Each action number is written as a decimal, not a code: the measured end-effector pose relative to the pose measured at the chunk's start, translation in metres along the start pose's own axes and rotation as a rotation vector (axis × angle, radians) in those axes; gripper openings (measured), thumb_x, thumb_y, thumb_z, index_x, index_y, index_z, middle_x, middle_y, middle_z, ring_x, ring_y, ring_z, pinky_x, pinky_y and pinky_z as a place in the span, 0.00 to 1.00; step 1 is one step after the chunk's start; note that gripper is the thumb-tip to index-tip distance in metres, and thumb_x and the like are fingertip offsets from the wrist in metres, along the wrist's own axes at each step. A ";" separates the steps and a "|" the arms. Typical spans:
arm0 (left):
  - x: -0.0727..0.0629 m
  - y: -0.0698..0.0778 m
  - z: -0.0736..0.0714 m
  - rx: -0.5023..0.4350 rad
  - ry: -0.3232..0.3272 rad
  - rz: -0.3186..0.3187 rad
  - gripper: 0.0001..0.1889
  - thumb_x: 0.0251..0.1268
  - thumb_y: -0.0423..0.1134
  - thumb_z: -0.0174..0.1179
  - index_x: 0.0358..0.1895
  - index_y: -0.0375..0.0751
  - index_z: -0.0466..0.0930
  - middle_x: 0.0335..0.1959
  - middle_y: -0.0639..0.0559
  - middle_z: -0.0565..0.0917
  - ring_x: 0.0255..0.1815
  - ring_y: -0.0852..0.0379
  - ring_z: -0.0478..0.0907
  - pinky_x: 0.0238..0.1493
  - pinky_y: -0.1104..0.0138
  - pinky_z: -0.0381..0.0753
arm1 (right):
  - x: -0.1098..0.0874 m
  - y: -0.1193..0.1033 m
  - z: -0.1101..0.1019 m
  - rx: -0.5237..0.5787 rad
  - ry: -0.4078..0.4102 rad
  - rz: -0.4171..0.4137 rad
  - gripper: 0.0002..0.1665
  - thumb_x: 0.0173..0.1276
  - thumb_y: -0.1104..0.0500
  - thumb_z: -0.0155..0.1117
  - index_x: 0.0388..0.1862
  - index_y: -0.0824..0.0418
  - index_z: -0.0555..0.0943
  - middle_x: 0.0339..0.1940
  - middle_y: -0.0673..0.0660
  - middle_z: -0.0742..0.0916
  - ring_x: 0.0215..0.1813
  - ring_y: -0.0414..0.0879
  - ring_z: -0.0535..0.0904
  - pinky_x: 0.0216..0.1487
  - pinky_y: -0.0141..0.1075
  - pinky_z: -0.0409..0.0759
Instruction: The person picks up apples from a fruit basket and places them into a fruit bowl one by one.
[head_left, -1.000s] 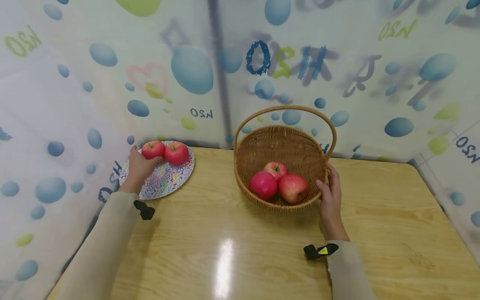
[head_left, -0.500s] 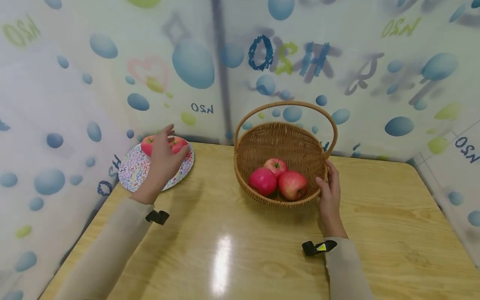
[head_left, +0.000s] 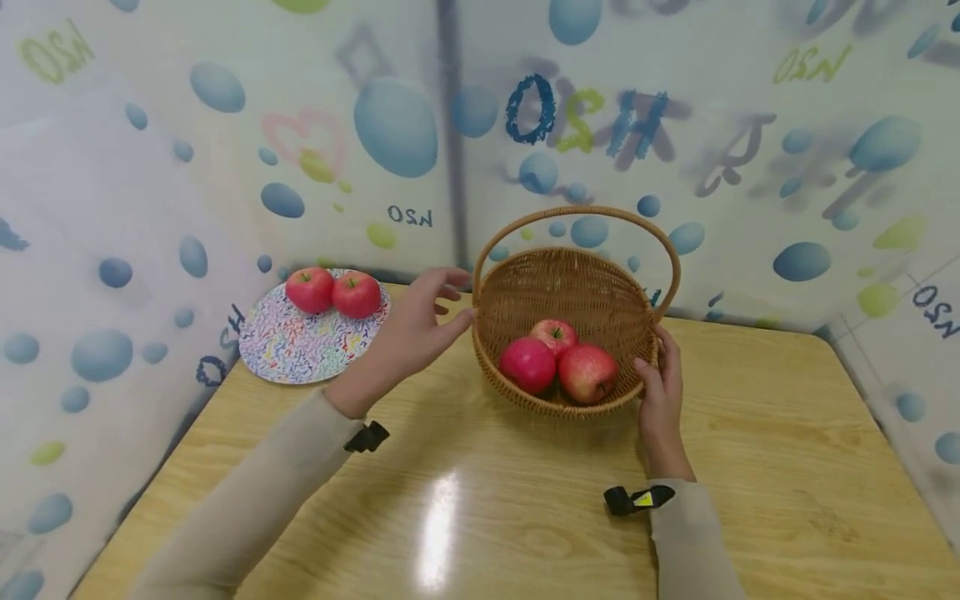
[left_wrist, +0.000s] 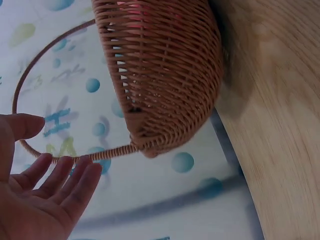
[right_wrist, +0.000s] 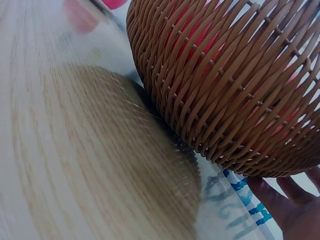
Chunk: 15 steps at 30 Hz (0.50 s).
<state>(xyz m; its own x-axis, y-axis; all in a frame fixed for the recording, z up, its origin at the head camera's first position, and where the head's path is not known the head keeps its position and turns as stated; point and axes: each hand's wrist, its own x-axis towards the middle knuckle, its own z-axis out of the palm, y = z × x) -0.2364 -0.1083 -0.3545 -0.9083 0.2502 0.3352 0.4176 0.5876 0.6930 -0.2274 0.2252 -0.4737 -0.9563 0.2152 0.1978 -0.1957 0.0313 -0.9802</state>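
A brown wicker basket [head_left: 562,283] with a tall arched handle [head_left: 581,212] stands tilted toward me, holding three red apples [head_left: 588,373]. My right hand [head_left: 662,400] grips its right rim, thumb on the inner side; in the right wrist view, fingers [right_wrist: 272,197] show against the woven outside. Just left of the basket, my left hand [head_left: 412,329] is raised, fingers spread and pointing at the rim, nothing in it. In the left wrist view, the fingers [left_wrist: 75,192] lie close to the handle; whether they touch it I cannot tell.
Two red apples [head_left: 356,294] sit side by side at the back of a round patterned plate [head_left: 300,346] on the left. The wooden table [head_left: 525,517] meets printed walls [head_left: 300,233] at the back and both sides.
My left hand has left the apples on the plate and swung right to the basket's left side, holding nothing. My right hand and the basket stay put.
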 end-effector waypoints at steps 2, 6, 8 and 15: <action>0.004 0.004 0.006 -0.020 -0.038 0.008 0.24 0.69 0.39 0.64 0.65 0.38 0.73 0.61 0.43 0.79 0.58 0.45 0.80 0.56 0.52 0.84 | -0.001 0.000 0.000 0.008 0.001 0.004 0.34 0.76 0.63 0.44 0.80 0.51 0.59 0.82 0.56 0.63 0.80 0.56 0.60 0.75 0.67 0.61; 0.013 0.012 0.016 -0.046 -0.107 0.015 0.23 0.70 0.40 0.64 0.65 0.39 0.73 0.61 0.46 0.80 0.57 0.46 0.82 0.56 0.56 0.85 | -0.001 0.001 0.000 0.016 -0.001 0.002 0.34 0.76 0.63 0.44 0.80 0.51 0.59 0.82 0.56 0.63 0.81 0.56 0.59 0.75 0.67 0.60; 0.018 0.016 0.022 -0.046 -0.145 0.015 0.23 0.70 0.41 0.64 0.65 0.40 0.74 0.61 0.48 0.80 0.58 0.47 0.82 0.57 0.58 0.85 | -0.001 0.001 0.000 0.018 -0.001 -0.002 0.34 0.77 0.63 0.44 0.80 0.51 0.59 0.82 0.56 0.63 0.81 0.56 0.59 0.75 0.67 0.60; 0.035 0.022 0.043 -0.063 -0.243 0.002 0.24 0.69 0.42 0.64 0.66 0.43 0.73 0.63 0.49 0.79 0.60 0.48 0.81 0.58 0.59 0.83 | 0.000 0.001 0.001 0.018 0.006 -0.003 0.34 0.76 0.63 0.44 0.80 0.51 0.59 0.82 0.55 0.63 0.81 0.57 0.59 0.75 0.67 0.60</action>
<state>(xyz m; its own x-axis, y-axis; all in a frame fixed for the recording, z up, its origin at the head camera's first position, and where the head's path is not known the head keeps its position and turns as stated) -0.2601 -0.0536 -0.3545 -0.8835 0.4333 0.1782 0.4128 0.5402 0.7334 -0.2273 0.2244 -0.4742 -0.9545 0.2209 0.2005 -0.2023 0.0147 -0.9792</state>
